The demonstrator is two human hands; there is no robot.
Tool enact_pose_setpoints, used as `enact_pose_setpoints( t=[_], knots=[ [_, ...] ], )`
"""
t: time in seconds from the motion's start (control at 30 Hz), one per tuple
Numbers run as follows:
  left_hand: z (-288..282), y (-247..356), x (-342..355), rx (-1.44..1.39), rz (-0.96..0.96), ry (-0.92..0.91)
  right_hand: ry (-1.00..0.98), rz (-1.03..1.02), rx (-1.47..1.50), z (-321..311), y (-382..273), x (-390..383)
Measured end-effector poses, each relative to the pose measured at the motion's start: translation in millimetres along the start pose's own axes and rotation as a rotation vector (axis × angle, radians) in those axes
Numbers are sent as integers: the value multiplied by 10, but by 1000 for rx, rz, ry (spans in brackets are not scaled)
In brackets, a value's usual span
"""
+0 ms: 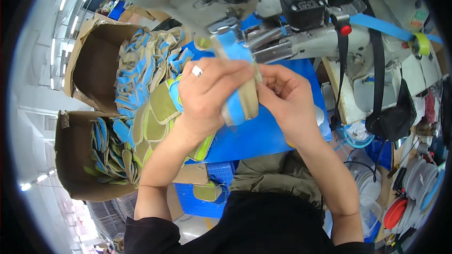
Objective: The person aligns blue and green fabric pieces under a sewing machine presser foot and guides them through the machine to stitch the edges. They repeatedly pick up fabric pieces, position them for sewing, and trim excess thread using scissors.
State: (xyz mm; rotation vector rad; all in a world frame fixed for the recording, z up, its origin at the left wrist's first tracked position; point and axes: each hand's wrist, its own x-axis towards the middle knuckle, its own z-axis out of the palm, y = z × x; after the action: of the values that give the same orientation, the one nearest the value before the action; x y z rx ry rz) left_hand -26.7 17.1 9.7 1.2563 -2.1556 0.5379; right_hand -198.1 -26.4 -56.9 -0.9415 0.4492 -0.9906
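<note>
My left hand (203,95), with a white band round one finger, is closed over a curved beige and blue fabric piece (247,98). The piece stands on edge between my hands, its upper end close to the metal parts of a sewing machine (230,24). My right hand (293,106) pinches the right edge of the same piece with thumb and fingers. The pinched spot itself is partly hidden by the fingers. Beneath both hands lies a blue work surface (268,136).
Green mesh fabric pieces (157,108) overlap left of my left hand. Beyond them is a heap of beige and blue strips (150,66) by an upper cardboard box (80,61). A lower cardboard box (70,160) holds more pieces. Tape reels (416,178) stand at the right.
</note>
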Motion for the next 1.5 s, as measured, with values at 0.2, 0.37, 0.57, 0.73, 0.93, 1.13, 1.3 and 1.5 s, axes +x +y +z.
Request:
enact_pose_setpoints(
  t=[0.2, 0.37, 0.57, 0.73, 0.93, 1.13, 1.3, 1.5],
  knots=[
    [-90, 83, 52, 62, 28, -2, 41, 14, -42, 39, -47, -63],
    [-92, 13, 78, 42, -26, -48, 81, -6, 30, 90, -9, 58],
    [-10, -101, 100, 31, -8, 15, 84, -58, -22, 66, 47, 175],
    [-14, -178, 11, -430, -374, -9, 20, 12, -5, 45, -65, 147],
    [5, -237, -13, -978, -755, 15, -39, 38, -9, -5, -117, 146],
    [-9, -350, -47, -1019, -655, -71, -36, 39, -18, -21, -109, 148],
    [-50, -415, -24, -1031, -624, -120, -11, 46, -9, 14, -100, 141],
    [-63, -369, -22, -995, -616, -112, 3, 44, -13, 42, -95, 134]
  ],
)
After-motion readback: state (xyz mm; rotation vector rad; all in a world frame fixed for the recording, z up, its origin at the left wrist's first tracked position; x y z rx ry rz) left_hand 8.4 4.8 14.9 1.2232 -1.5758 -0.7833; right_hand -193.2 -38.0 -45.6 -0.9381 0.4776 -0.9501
